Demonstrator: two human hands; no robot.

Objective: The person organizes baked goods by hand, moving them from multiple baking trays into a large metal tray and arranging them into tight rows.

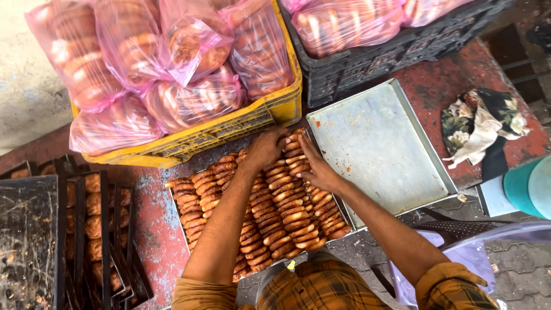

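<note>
Stacks of dark rectangular metal baking tins stood at the far left on the worn red-painted table, browned buns showing between them. Behind them a yellow plastic crate held tied pink plastic bags of rusks, its front wall just beyond the work. Next came the shallow metal tray, packed with rows of golden-brown oval rusks standing on edge. The left hand lay at the tray's far end, fingers curled down over the top of one row and gripping it. The right hand was just beside it, fingers straight and together, pressed flat against the row's other side. Both forearms crossed above the rusks and hid part of them. Right of that tray an empty grey metal baking sheet overlapped its edge. A black plastic crate with more pink bags stood behind. Farther right lay a crumpled floral cloth and a teal plastic container.
</note>
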